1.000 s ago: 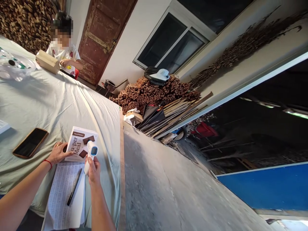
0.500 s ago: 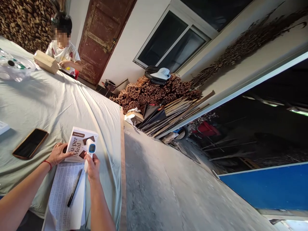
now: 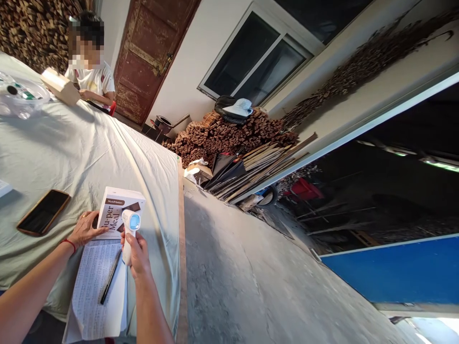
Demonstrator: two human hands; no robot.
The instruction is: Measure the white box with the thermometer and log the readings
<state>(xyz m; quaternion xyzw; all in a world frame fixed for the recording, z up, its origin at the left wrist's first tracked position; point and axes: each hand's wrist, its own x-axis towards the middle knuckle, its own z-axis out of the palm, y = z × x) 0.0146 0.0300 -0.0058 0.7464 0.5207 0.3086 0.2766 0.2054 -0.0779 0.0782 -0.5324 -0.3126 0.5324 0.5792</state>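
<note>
My right hand (image 3: 137,253) is closed around the handle of a white infrared thermometer (image 3: 128,220); its small screen glows pale blue. Behind the thermometer is a white printed box (image 3: 111,208) marked "NutriMotion", on the cloth-covered table. My left hand (image 3: 86,229), with a red string at the wrist, grips the box's lower left side, thumb across the front and the other fingers along the edge. Just below the box lies an open notebook (image 3: 93,286) full of handwriting. A black pen (image 3: 111,278) rests slantwise on its page.
A phone (image 3: 43,212) lies left of my left hand. Farther off on the pale tablecloth (image 3: 107,157) are a clear plastic tub (image 3: 39,98) with bottles and a wooden box (image 3: 60,87). A person (image 3: 91,81) sits at the far side. The table's edge (image 3: 182,229) borders a concrete floor.
The thermometer has shifted slightly left and down in my right hand, and its screen has turned from dark to bright. My left hand stays on the box.
</note>
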